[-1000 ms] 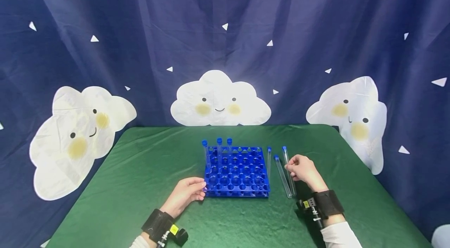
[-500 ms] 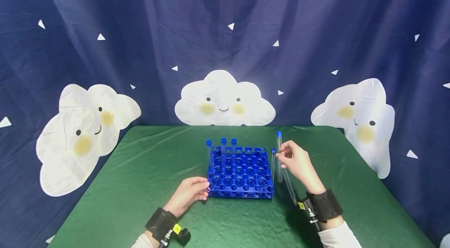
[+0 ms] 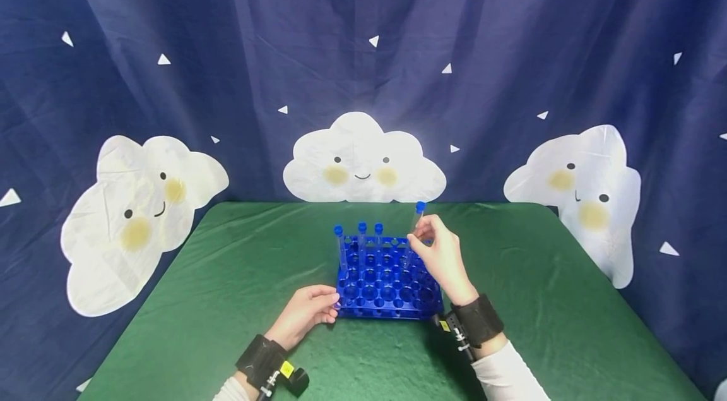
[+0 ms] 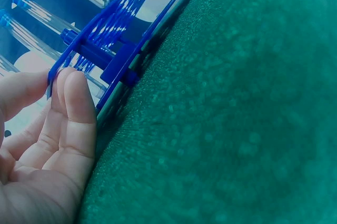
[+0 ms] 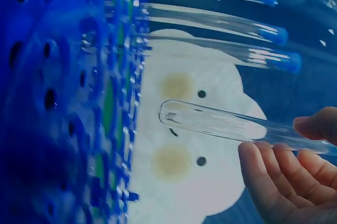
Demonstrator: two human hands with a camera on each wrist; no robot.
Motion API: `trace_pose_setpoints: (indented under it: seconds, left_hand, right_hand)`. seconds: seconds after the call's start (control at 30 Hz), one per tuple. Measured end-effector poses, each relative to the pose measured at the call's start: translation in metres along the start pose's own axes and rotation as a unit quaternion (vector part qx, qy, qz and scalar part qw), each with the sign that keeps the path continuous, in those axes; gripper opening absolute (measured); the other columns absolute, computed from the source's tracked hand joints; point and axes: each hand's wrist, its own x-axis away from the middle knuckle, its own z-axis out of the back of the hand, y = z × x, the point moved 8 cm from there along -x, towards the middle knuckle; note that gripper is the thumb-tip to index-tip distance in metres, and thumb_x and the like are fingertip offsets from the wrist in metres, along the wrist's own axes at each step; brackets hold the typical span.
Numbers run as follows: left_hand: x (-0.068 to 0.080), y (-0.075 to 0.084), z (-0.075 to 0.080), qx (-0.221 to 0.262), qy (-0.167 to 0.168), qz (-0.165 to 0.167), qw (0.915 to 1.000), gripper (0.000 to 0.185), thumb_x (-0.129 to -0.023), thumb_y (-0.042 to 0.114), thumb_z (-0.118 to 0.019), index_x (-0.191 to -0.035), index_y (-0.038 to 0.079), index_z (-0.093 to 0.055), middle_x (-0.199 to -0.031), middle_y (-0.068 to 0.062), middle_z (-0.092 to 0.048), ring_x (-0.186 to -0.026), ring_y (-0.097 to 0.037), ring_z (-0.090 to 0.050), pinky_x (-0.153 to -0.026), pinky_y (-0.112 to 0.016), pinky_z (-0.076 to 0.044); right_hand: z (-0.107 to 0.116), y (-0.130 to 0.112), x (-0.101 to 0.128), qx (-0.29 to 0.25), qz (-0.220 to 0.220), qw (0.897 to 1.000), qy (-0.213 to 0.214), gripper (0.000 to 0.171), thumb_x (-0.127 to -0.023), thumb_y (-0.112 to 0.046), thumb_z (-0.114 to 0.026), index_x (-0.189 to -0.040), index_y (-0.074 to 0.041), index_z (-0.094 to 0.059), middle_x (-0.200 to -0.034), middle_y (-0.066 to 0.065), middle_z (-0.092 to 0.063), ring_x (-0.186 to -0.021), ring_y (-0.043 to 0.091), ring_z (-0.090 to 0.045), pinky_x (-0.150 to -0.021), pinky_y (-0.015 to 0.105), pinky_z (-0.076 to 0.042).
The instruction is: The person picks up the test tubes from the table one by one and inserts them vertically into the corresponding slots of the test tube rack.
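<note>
Right now the right hand hovers over the far right part of the blue tube rack, its fingers pinching a clear test tube with a blue cap near the capped end. That tube is tilted, cap uppermost and leaning away to the right, its rounded bottom held just above the rack's top plate — in the right wrist view the bottom end hangs free beside the rack's holes and has not entered any of them. Thumb and fingertips close round the glass from both sides.

Meanwhile the left hand rests on the green counter at the rack's near left corner. Its fingers lie fairly straight, tips pressed against the rack's edge — not wrapped round anything, simply steadying it.

Three capped tubes already stand upright in the rack's far row, towards the left, side by side. Each wrist wears a black strap carrying a small camera. Behind the counter hangs a dark blue curtain printed with white triangles and smiling clouds.
</note>
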Motion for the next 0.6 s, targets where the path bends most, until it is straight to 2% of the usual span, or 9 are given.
trace_pose_setpoints:
  seconds: [0.3,0.6]
  left_hand:
    - [0.000,-0.002,-0.001,0.004,-0.005,0.001,1.0000,0.039,-0.092,0.013,-0.065,-0.120,-0.013,-0.053,-0.080,0.002,-0.068,-0.068,-0.008,-0.064,-0.066,-0.024,-0.058]
    - [0.000,0.000,0.000,-0.003,-0.002,-0.004,1.0000,0.041,-0.092,0.013,-0.065,-0.120,-0.014,-0.053,-0.079,0.003,-0.067,-0.068,-0.008,-0.064,-0.066,-0.023,-0.058]
  right_hand:
    - [-0.027,0.008,0.006,0.010,0.012,1.000,-0.020,0.021,-0.083,-0.003,-0.073,-0.093,-0.008,-0.055,-0.082,0.005,-0.064,-0.077,0.017,-0.066,-0.067,0.036,-0.055]
    - [-0.042,0.013,0.011,0.028,-0.014,0.996,-0.081,0.022,-0.081,-0.003,-0.074,-0.090,-0.008,-0.054,-0.081,0.004,-0.064,-0.075,0.015,-0.065,-0.069,0.030,-0.056]
